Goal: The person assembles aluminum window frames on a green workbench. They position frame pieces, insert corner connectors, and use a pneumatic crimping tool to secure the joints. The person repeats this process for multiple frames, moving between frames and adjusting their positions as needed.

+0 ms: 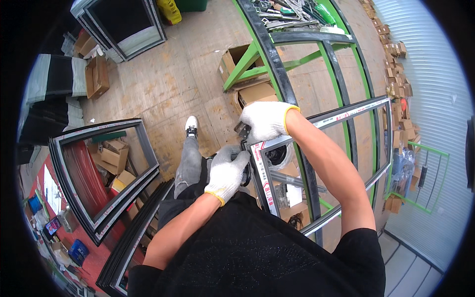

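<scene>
A window frame [267, 187], dark-edged with printed white protective film, lies across a green rack with black padded bars [309, 184]. My right hand [267, 120], in a white knit glove, is closed on a small dark metal piece [242, 130] just above the frame's near-left corner. Beside that corner is my left hand [227, 171], gloved too, its fingers curled in toward the frame's outer edge. What the left fingers hold, if anything, is hidden by the glove. A dark bit shows between the two hands, too small to name.
Several finished-looking dark frames [101, 225] lean in a stack to my left. Metal hardware [292, 14] is heaped at the rack's far end. Cardboard boxes [256, 93] sit under the rack, with more [97, 76] at far left. A corrugated wall [428, 74] stands right.
</scene>
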A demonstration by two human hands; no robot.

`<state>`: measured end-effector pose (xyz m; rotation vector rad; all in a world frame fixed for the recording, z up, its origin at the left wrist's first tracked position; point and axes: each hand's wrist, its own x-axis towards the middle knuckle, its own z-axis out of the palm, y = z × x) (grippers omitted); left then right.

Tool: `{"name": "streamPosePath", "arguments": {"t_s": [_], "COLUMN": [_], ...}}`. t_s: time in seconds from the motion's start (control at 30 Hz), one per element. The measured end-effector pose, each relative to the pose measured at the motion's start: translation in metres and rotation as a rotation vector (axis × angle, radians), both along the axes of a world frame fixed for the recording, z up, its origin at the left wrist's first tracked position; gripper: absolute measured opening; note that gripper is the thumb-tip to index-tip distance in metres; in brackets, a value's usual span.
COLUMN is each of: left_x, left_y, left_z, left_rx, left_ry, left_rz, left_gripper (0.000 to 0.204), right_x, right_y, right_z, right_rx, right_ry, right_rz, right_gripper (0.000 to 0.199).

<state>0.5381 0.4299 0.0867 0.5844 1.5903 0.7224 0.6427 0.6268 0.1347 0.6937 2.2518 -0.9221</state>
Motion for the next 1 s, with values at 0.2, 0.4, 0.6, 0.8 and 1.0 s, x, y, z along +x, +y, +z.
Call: {"name": "streamPosePath", "arguments": {"t_s": [0.2,0.4,0.6,0.8,1.0], "left_x": [-0.003,-0.003,0.000,-0.019,-0.033], "left_y": [0.009,0.012,0.009,0.022,0.042], "left_z": [-0.010,-0.019,-0.035,-0.026,-0.018], "left_rx": [0.003,0.158,0.488,0.103,0.232], "left_ry": [0.128,0.094,0.433,-0.012,-0.060], "left_rz": [-0.167,-0.062,-0.260,-0.133,-0.184], "left_gripper": [0.047,0.039,0.030,0.032,0.039], "right_x": [-0.005,-0.003,0.000,0.006,0.031], "right_y": [-0.007,-0.007,-0.007,-0.005,0.012], "right_z": [-0.004,-0.004,-0.004,0.001,0.030], "right_rx": [0.121,0.132,0.110,0.074,0.204], "right_ry": [-0.056,0.003,0.007,0.017,-0.052], "right_rz": [0.035,0.041,0.017,-0.049,-0.143], "right_gripper": [0.030,0.028,0.032,0.037,0.029]}}
